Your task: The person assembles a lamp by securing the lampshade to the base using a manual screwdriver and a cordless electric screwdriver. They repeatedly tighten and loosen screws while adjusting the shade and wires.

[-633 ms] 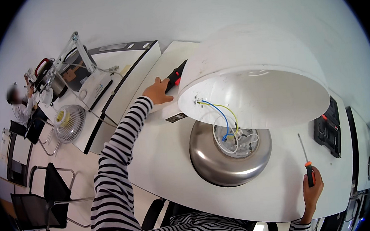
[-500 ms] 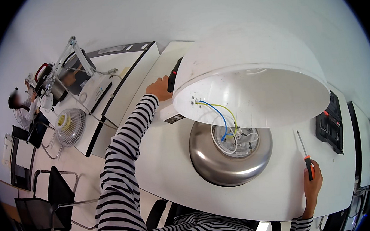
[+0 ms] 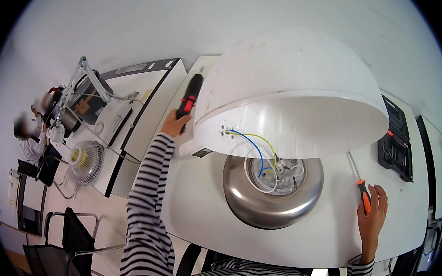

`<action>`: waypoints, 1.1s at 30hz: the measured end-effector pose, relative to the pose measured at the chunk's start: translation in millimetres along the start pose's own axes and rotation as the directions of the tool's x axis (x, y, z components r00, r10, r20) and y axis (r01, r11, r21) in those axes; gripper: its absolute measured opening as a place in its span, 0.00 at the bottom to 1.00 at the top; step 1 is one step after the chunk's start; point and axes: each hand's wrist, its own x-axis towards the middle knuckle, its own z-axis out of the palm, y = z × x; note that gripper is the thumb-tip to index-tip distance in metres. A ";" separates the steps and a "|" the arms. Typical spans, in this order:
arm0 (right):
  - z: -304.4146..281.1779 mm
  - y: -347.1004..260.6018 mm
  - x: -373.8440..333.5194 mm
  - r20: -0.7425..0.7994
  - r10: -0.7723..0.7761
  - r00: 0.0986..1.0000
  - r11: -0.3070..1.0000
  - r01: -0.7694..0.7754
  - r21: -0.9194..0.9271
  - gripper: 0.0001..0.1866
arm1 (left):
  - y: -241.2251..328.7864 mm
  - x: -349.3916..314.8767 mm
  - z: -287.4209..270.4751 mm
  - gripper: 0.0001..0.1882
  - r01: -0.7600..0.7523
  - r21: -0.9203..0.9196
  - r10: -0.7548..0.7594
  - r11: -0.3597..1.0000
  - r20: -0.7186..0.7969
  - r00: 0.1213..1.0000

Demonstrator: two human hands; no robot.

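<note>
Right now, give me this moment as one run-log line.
left hand: holds black-red power tool; right hand: at screwdriver handle; white dome: wires emerging inside; metal base: on table; tool case: open

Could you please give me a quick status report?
Left hand gripping black-and-red power tool. Right hand at screwdriver handle, grip unclear. Wires run from white shell to metal base. Shell blocks view of base's far edge.

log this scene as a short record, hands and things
left hand: gripping black-and-red handheld tool
right hand: open beside orange-and-black-handled screwdriver, contact unclear
centre: large white dome-shaped shell, partly covering round silver metal base in view
wires: blue wire and yellow wire, running from shell toward base
right side: open black tool case
</note>
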 end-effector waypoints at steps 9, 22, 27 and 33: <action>-39.6 -171.1 82.3 -0.161 -0.771 0.617 0.323 0.595 0.736 0.25 | 95.7 -197.2 -21.6 0.15 -0.277 -0.240 0.192 0.930 -0.323 0.927; -2.2 -266.6 35.3 0.420 -0.748 0.513 0.025 -0.611 0.791 0.35 | 117.2 -349.4 130.8 0.29 -0.287 -0.322 0.186 0.902 -0.310 0.932; -4.5 -257.1 27.4 0.462 -0.714 0.526 0.024 -0.641 0.767 0.30 | 113.1 -355.2 143.0 0.29 -0.264 -0.257 0.195 0.930 -0.265 0.944; -8.3 -257.1 22.6 0.411 -0.712 0.569 0.017 -0.571 0.821 0.39 | 105.1 -362.3 146.3 0.31 -0.278 -0.236 0.217 0.931 -0.255 0.942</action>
